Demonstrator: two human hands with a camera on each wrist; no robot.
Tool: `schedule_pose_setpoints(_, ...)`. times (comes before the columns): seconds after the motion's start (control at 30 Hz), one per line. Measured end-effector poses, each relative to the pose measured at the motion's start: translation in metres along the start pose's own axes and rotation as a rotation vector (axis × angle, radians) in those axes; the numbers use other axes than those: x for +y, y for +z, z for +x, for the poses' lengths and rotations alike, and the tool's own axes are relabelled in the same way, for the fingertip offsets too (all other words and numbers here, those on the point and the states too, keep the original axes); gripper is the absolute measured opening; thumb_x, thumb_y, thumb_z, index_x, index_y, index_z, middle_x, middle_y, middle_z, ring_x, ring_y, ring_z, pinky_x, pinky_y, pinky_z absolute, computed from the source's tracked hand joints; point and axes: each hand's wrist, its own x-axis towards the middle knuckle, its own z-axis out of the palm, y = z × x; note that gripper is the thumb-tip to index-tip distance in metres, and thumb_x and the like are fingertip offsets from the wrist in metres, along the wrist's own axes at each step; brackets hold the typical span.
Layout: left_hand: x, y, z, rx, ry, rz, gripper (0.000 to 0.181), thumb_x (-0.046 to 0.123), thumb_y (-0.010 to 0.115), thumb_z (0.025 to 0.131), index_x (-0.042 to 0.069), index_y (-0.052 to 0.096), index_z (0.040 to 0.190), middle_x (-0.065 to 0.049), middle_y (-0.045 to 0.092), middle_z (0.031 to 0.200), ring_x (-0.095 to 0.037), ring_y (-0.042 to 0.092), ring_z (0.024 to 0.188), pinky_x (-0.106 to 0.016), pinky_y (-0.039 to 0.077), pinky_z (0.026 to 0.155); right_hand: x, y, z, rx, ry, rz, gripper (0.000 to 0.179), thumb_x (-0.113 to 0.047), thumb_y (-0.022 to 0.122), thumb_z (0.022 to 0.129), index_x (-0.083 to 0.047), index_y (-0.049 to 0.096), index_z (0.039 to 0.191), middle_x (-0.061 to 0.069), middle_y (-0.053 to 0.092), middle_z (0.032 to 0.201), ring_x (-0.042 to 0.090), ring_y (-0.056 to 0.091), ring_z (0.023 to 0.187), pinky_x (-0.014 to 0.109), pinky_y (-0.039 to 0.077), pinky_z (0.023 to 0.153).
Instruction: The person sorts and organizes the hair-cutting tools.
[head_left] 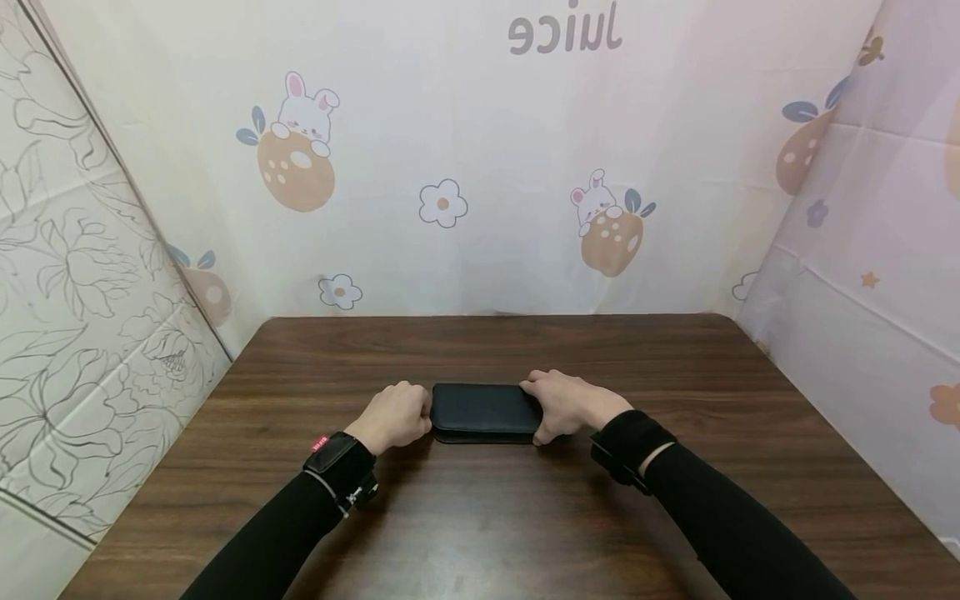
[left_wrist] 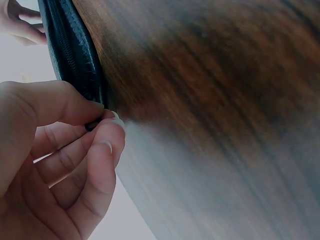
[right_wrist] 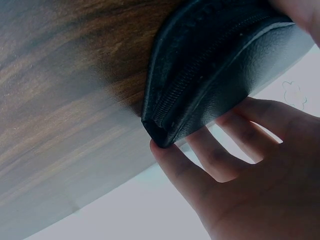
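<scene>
A black zip wallet point(head_left: 483, 410) with a leathery surface lies flat on the table, its long side facing me. At its left end, my left hand point(head_left: 395, 414) pinches the zipper's end between thumb and fingertips; whatever small part is between them is mostly hidden. In the left wrist view the zipper teeth run up from the left hand point(left_wrist: 65, 150) along the wallet's edge point(left_wrist: 75, 45). Round the opposite end, my right hand point(head_left: 567, 406) grips the wallet, thumb at the near edge and fingers at the far side. The right wrist view shows a closed zipper point(right_wrist: 192, 75) there.
The brown wood-grain table point(head_left: 480, 525) extends on all sides of the wallet. Behind it hangs a printed curtain point(head_left: 510, 250), with another patterned panel point(head_left: 90, 275) along the left. Black wrist bands point(head_left: 341, 467) sit on both wrists.
</scene>
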Motion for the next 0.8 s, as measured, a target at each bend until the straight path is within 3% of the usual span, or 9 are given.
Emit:
schedule_pose_setpoints(0.23, -0.0019, 0.0014, 0.0015, 0.020, 0.007, 0.004, 0.035, 0.001, 0.067, 0.086, 0.015, 0.052, 0.058, 0.006, 0.038, 0.056, -0.013, 0.036, 0.052, -0.030, 0.030, 0.053, 0.0001, 0.0005, 0.0006, -0.001, 0.000, -0.002, 0.089, -0.033, 0.089, 0.078, -0.004, 0.046, 0.151, 0.011, 0.048, 0.145, 0.034, 0.049, 0.129, 0.047, 0.047, 0.099)
schedule_pose_setpoints(0.6, -0.0019, 0.0019, 0.0021, 0.035, -0.004, 0.013, 0.030, 0.002, 0.068, 0.085, 0.014, 0.056, 0.061, 0.005, 0.042, 0.057, -0.013, 0.039, 0.054, -0.030, 0.032, 0.055, -0.0002, 0.0004, 0.0008, -0.002, 0.002, -0.001, 0.089, -0.033, 0.088, 0.078, -0.005, 0.046, 0.151, 0.011, 0.048, 0.146, 0.034, 0.049, 0.129, 0.047, 0.047, 0.099)
schedule_pose_setpoints(0.8, -0.0027, 0.0028, 0.0027, 0.039, 0.002, 0.007, 0.037, 0.000, 0.065, 0.086, 0.016, 0.049, 0.057, 0.007, 0.035, 0.055, -0.012, 0.033, 0.053, -0.030, 0.028, 0.055, 0.0008, 0.0003, 0.0000, 0.001, -0.001, 0.002, 0.089, -0.033, 0.088, 0.079, -0.004, 0.046, 0.151, 0.011, 0.047, 0.146, 0.035, 0.048, 0.129, 0.048, 0.047, 0.100)
